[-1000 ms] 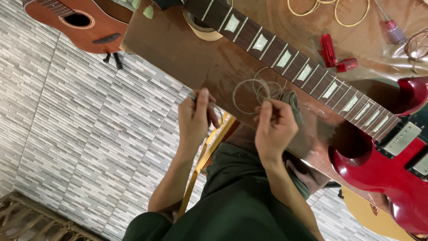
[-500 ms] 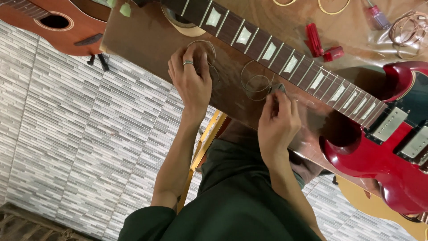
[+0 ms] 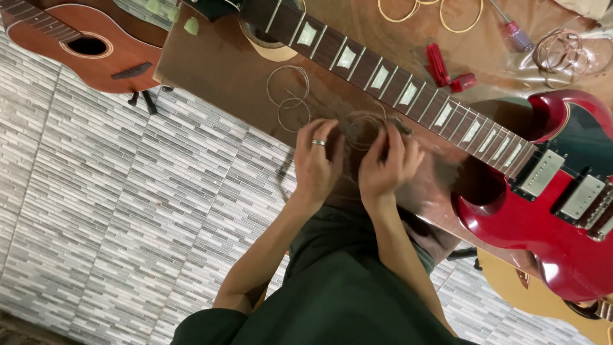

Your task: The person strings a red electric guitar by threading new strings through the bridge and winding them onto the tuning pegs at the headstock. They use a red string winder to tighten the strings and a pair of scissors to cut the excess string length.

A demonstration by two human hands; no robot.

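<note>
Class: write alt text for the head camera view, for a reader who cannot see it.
Two bare hands, left hand and right hand, work a coiled guitar string on a brown table beside a red electric guitar.

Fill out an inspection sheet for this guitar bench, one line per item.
Surface: brown table, worn.
Job's things: coiled string at both hands; red electric guitar lying flat.
Clutter: two string coils, red tool, screwdriver, more coils.
Hands: left hand, ringed, and right hand pinch the coil.
Cables: nothing seen.
Surroundings: acoustic guitar, grey tiled floor.
</note>
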